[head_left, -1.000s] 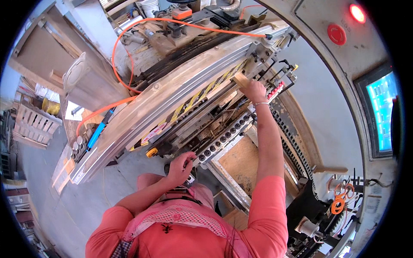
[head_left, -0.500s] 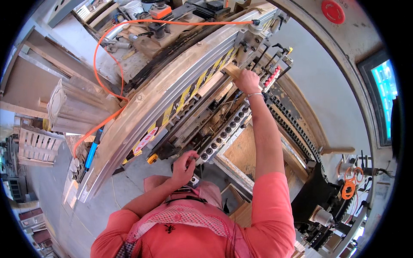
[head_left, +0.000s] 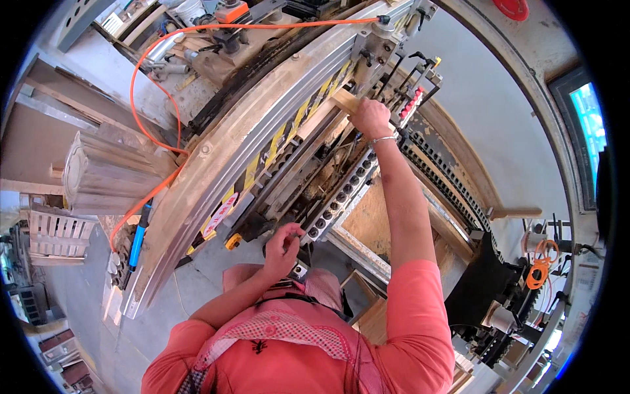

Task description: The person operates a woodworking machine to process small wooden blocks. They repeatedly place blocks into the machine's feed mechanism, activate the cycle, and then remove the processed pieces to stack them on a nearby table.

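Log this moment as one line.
right hand: grips light-brown straight-edged wooden piece | left hand: half-curled near round black knobs, hold unclear

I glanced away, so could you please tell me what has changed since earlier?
The view has tilted; the right hand has edged slightly left, away from the red knobs. It still holds the wooden block; the left hand stays near the black knobs.

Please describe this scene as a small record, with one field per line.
Right hand: grips a wooden piece
Left hand: partly curled, near the row of black round parts; whether it holds anything is unclear
Right of right hand: row of red knobs
Upper left: orange hose
Right edge: lit screen
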The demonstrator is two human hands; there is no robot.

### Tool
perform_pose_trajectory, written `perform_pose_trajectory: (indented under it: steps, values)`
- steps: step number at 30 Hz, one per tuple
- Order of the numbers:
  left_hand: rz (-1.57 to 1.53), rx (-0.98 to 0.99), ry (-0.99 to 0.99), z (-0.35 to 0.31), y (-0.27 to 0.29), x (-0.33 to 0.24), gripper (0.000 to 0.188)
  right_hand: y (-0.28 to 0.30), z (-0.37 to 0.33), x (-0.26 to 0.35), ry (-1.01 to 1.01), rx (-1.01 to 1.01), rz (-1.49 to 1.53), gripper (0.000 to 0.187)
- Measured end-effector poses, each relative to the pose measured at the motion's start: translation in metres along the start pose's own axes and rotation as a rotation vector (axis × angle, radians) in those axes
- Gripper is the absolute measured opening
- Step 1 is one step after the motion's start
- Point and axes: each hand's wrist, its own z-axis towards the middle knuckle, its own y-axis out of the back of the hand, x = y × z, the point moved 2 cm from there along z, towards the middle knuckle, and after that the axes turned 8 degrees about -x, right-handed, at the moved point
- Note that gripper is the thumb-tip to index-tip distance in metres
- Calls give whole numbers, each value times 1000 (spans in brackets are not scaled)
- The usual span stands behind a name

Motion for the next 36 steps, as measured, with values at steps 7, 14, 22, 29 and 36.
perform_pose_trajectory:
  steps: [7, 14, 22, 29, 36]
  values:
    - [-2, 17, 16, 1, 0, -1, 31, -1, 6, -1, -28, 75, 38, 40]
    - [1, 16, 35, 2, -2, 1, 32, -1, 7, 2, 4, 29, 34, 25]
    - [48, 45, 1, 3, -4, -1, 35, -3, 8, 3, -33, 23, 38, 18]
    - [19, 26, 22, 3, -3, 4, 34, 0, 6, 3, 6, 49, 41, 21]
    - [1, 24, 39, 4, -4, 3, 34, -5, 5, 1, -6, 1, 42, 21]
